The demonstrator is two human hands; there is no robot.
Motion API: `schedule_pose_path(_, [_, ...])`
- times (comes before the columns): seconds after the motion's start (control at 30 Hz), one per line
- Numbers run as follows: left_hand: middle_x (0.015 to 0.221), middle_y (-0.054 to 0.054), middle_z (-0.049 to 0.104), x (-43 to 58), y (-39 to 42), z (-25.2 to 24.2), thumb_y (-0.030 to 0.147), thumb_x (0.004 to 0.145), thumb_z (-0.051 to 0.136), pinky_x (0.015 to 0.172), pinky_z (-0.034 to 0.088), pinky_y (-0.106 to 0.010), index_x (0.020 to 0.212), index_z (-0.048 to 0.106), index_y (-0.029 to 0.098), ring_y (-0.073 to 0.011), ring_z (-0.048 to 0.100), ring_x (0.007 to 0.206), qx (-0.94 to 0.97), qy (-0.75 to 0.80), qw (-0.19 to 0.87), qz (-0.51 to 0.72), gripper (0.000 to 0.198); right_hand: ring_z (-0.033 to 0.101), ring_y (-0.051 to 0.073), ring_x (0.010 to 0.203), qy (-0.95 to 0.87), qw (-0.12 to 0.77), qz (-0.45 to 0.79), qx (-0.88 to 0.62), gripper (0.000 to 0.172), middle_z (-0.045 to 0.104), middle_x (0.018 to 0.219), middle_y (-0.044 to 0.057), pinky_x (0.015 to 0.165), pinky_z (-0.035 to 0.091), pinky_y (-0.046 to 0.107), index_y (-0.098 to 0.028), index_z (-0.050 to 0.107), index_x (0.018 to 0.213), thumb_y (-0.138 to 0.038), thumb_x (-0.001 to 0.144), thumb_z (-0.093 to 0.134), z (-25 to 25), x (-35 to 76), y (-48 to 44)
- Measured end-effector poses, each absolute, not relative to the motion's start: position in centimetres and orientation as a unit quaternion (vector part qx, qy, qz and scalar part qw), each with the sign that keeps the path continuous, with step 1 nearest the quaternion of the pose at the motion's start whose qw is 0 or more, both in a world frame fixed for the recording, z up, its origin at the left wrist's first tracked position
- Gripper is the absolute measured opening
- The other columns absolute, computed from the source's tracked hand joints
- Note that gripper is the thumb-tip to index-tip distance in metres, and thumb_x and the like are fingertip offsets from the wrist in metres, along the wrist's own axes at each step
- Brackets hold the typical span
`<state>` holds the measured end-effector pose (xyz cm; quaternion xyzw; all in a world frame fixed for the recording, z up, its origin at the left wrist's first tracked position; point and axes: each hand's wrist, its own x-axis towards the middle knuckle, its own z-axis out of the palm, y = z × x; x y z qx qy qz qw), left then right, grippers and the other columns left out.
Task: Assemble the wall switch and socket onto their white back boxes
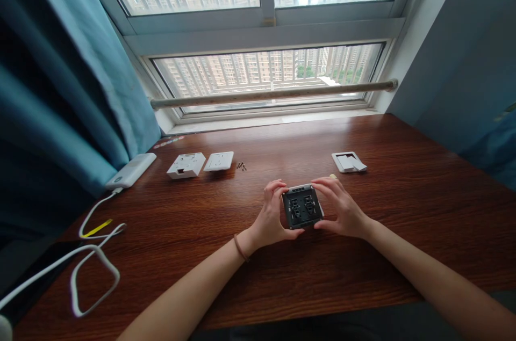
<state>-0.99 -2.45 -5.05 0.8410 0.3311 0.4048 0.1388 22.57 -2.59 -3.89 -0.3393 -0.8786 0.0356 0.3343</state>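
Between my two hands is a square black wall switch module (303, 212) with a thin light edge, its dark inner side facing up. My left hand (273, 216) grips its left side, fingers at the top corner and thumb at the bottom edge. On the other side, my right hand (339, 209) holds the top and bottom right corners the same way. Farther back on the right lies a white switch frame (336, 160) with loose white rocker covers (351, 162) in and over it.
At the back left sit a white mounting box (186, 165), a white socket panel (219, 161) and several small screws (241, 166). A white power strip (131, 171) with a looping white cable (99, 255) lies by the blue curtain (100, 62). A yellow strip (98, 227) is near the cable.
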Motion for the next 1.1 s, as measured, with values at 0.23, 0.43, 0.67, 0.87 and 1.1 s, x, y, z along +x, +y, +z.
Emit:
schedule_pose_path(0.23, [0.116, -0.014, 0.037, -1.3, -3.2, -5.8, 0.05, 0.056, 0.071, 0.104, 0.023, -0.061, 0.133, 0.021, 0.017, -0.0352, 0.036, 0.119, 0.858, 0.287, -0.014, 0.425, 0.097, 0.036, 0.03, 0.124, -0.902, 0.335, 0.039, -0.272, 0.076, 0.039, 0.132, 0.015, 0.102, 0.035, 0.049, -0.02, 0.023, 0.138, -0.032, 0.075, 0.064, -3.6, 21.7, -3.6])
schedule_pose_path(0.43, [0.134, -0.018, 0.026, -1.3, -2.8, -5.5, 0.061, 0.054, 0.07, 0.106, 0.019, -0.059, 0.139, 0.007, 0.022, -0.038, 0.027, 0.128, 0.86, 0.315, 0.016, 0.401, 0.113, 0.041, 0.031, 0.121, -0.861, 0.406, 0.044, -0.304, 0.08, 0.042, 0.13, 0.012, 0.099, 0.036, 0.053, -0.027, 0.023, 0.133, -0.027, 0.067, 0.068, -3.8, 21.7, -4.2])
schedule_pose_path(0.67, [0.139, -0.022, 0.027, -1.3, -2.3, -5.8, 0.061, 0.047, 0.073, 0.106, 0.006, -0.062, 0.14, 0.004, 0.018, -0.0393, 0.02, 0.132, 0.854, 0.396, 0.101, 0.322, 0.123, 0.044, 0.029, 0.119, -0.706, 0.55, 0.185, -0.406, 0.07, 0.044, 0.127, 0.014, 0.1, 0.037, 0.048, -0.024, 0.031, 0.119, -0.026, 0.063, 0.072, -3.9, 21.9, -3.9])
schedule_pose_path(0.87, [0.132, -0.019, 0.038, -1.3, -2.4, -6.6, 0.058, 0.051, 0.072, 0.102, -0.002, -0.066, 0.14, 0.003, 0.02, -0.037, 0.034, 0.125, 0.843, 0.424, 0.169, 0.285, 0.119, 0.048, 0.028, 0.115, -0.66, 0.562, 0.241, -0.437, 0.064, 0.046, 0.124, 0.013, 0.097, 0.04, 0.047, -0.023, 0.035, 0.114, -0.025, 0.062, 0.073, -4.6, 22.4, -3.0])
schedule_pose_path(1.1, [0.127, -0.015, 0.038, -2.0, -1.9, -5.7, 0.037, 0.06, 0.075, 0.103, 0.028, -0.049, 0.139, 0.004, 0.022, -0.0294, 0.041, 0.12, 0.728, 0.459, 0.26, 0.438, 0.108, 0.051, 0.026, 0.112, -0.668, 0.557, 0.249, -0.427, 0.061, 0.046, 0.125, 0.014, 0.096, 0.041, 0.044, -0.023, 0.033, 0.112, -0.026, 0.064, 0.072, -4.6, 22.4, -3.0])
